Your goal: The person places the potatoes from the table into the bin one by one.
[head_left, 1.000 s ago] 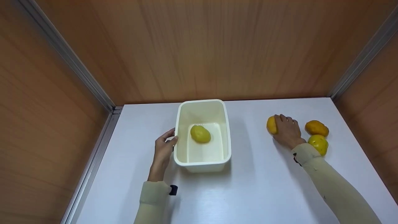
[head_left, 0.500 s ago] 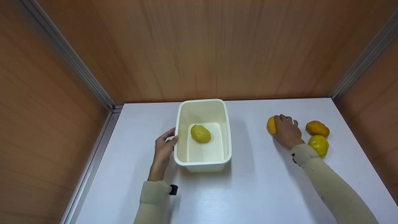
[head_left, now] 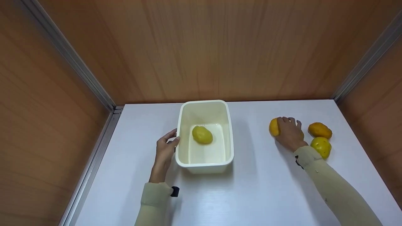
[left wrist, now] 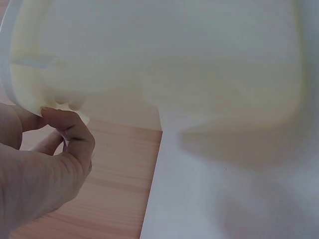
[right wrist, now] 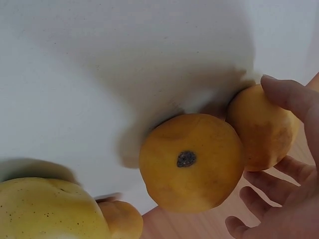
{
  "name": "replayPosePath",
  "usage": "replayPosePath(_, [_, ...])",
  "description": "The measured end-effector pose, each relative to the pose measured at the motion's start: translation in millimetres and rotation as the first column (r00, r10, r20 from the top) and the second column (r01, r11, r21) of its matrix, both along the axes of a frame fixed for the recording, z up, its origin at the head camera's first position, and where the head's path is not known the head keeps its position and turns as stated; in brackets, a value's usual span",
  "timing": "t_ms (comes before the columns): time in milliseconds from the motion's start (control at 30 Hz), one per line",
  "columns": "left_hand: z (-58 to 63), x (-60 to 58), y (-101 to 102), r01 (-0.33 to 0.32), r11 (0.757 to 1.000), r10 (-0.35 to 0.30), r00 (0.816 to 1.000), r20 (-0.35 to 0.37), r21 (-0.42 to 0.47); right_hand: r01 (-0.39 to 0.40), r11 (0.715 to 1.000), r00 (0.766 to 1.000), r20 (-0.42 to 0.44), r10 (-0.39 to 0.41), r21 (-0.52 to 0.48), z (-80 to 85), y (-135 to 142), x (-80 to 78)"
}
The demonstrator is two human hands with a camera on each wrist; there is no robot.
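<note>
Both hands placed, almost nothing moving

Head view: White box [head_left: 204,165] stands on the bench [head_left: 267,191], left of centre, near the far edge. Oval green-yellow fruit [head_left: 202,135] lies inside it. Left hand [head_left: 165,150] pinches the box's left rim. Right hand [head_left: 289,133] covers the outer orange fruit [head_left: 274,127], toward the bench's far right corner. Oblong orange fruit [head_left: 320,130] and speckled yellow fruit [head_left: 321,147] sit together nearer the right edge. Change over the last second: slight. Right hand seems to shift a touch; a sliver of orange shows on its right side. Box and loose fruit keep their places, so I judge the work is at the grasp.

Left wrist view: Thumb at the rim, fingers behind; contents unseen.

Right wrist view: Thumb and fingers curl round the outer orange fruit. Scarred orange fruit [right wrist: 192,164] sits right beside it; contact unclear. Cannot tell any lift.
</note>
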State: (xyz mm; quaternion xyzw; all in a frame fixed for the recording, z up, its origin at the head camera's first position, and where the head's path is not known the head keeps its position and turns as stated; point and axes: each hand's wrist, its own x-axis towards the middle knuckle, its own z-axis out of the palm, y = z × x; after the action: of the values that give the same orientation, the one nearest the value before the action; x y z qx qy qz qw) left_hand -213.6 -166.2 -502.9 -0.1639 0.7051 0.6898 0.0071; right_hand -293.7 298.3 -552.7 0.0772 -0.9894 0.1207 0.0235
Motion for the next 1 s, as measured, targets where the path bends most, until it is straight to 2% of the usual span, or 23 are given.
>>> replayPosePath(333, [0.0, -0.8, 0.0, 0.005, 0.999, -0.004, 1.0, 0.029, -0.044, -0.009, 0.999, 1.0, -0.015, 0.009, -0.035, 0.3, 1.2, 1.2])
replayPosePath(600, [0.9, -0.4, 0.3, -0.004, 1.0, 0.004, 1.0, 0.02, -0.029, -0.027, 0.997, 1.0, -0.006, 0.026, -0.067, 16.6, -7.7, -0.4])
replayPosePath(867, [0.5, -0.9, 0.6, -0.001, 0.999, 0.002, 1.0, 0.017, -0.043, -0.051, 0.998, 0.999, -0.01, 0.051, -0.025, 34.4, -24.8, -0.9])
replayPosePath(1000, [1.2, 0.1, 0.8, 0.0, 0.999, 0.001, 1.0, 0.022, -0.037, -0.074, 0.997, 0.996, -0.039, 0.074, 0.003, 40.7, -36.8, 1.5])
